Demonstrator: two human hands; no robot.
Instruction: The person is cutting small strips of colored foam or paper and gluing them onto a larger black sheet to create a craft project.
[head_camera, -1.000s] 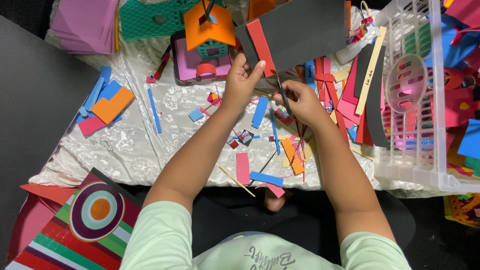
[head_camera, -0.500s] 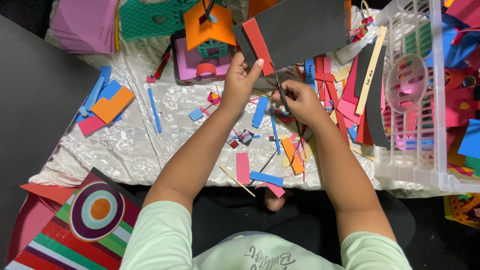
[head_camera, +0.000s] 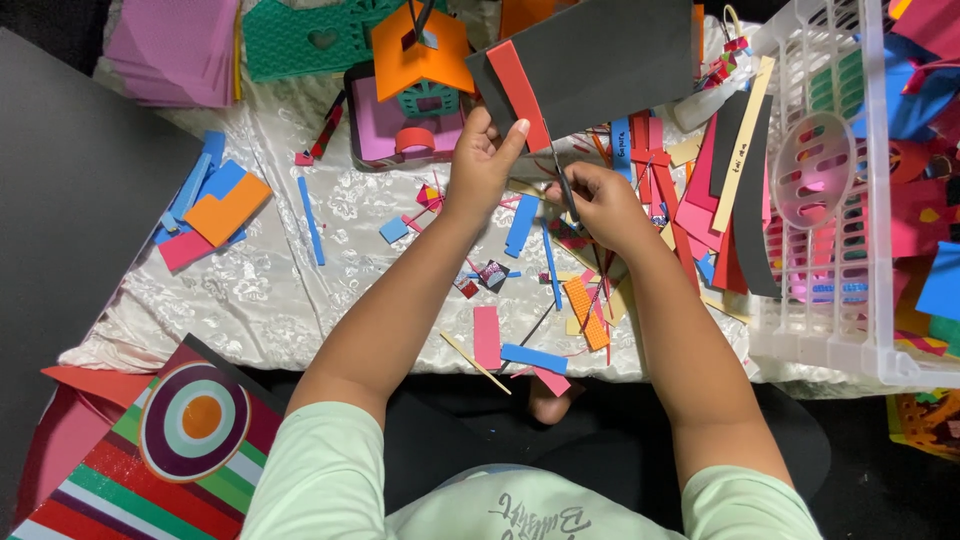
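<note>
My left hand (head_camera: 482, 160) grips the lower edge of a large black foam sheet (head_camera: 610, 55) with a red strip (head_camera: 520, 90) lying against its left side. My right hand (head_camera: 605, 205) holds scissors (head_camera: 566, 185) whose blades point up at the bottom edge of the black sheet. Both hands hover above a white patterned cloth (head_camera: 270, 290) strewn with coloured foam scraps.
An orange-roofed foam house (head_camera: 415, 85) stands behind my left hand. A white plastic basket (head_camera: 850, 250) of foam pieces fills the right. Blue, orange and pink pieces (head_camera: 215, 205) lie at left. A striped box with circles (head_camera: 180, 440) sits at bottom left. A wooden stick (head_camera: 475, 362) lies near the cloth's edge.
My left hand has shifted its grip slightly on the sheet; the black sheet and red strip have tilted a little. My right hand stays at the sheet's lower edge.
</note>
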